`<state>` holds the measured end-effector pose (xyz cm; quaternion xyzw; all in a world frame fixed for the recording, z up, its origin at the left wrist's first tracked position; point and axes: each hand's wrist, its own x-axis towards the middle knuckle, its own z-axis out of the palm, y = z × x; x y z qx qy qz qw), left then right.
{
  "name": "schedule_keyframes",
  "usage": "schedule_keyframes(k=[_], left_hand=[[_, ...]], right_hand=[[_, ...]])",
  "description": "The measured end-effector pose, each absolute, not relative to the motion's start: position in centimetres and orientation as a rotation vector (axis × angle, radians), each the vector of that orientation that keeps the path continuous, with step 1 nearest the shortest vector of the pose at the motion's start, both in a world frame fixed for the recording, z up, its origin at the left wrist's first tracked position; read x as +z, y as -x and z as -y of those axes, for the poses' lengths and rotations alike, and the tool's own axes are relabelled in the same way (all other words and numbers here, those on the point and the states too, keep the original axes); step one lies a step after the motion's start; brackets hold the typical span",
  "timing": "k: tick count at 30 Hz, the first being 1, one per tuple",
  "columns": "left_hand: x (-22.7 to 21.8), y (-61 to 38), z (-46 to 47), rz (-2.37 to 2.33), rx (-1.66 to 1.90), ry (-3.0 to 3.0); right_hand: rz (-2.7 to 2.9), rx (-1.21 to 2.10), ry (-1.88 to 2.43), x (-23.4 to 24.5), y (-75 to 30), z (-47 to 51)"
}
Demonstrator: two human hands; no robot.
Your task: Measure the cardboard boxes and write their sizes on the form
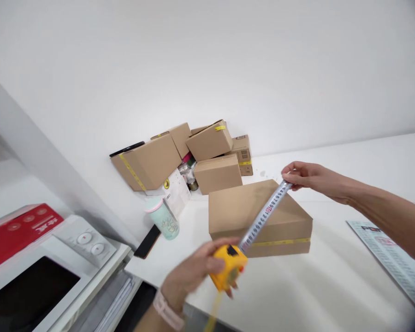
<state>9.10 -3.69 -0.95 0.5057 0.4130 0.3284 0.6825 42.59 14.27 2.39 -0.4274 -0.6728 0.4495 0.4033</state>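
Note:
A flat brown cardboard box (238, 207) with yellow tape lies on the white table (332, 286). My left hand (197, 267) is closed around a yellow tape measure case (228, 269) near the box's front left corner. The white tape blade (264, 216) runs diagonally across the box top. My right hand (309, 177) pinches the blade's far end at the box's back right corner.
Several cardboard boxes (214, 143) are stacked against the wall behind. A pale green cup (163, 218) and a dark phone (147, 241) stand left of the box. A white machine with a red box (17, 230) on it fills the lower left. A printed sheet (390, 258) lies at right.

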Motion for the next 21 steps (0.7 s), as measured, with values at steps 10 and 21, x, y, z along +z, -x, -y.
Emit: schedule_keyframes(k=[10, 21], left_hand=[[-4.0, -19.5, 4.7, -0.747, 1.232, -0.794], [-2.1, -21.7, 1.7, -0.914, 1.215, -0.666]], right_hand=[[2.040, 0.575, 1.318, 0.5, -36.6, -18.6], [2.408, 0.092, 1.293, -3.3, -35.4, -19.8]])
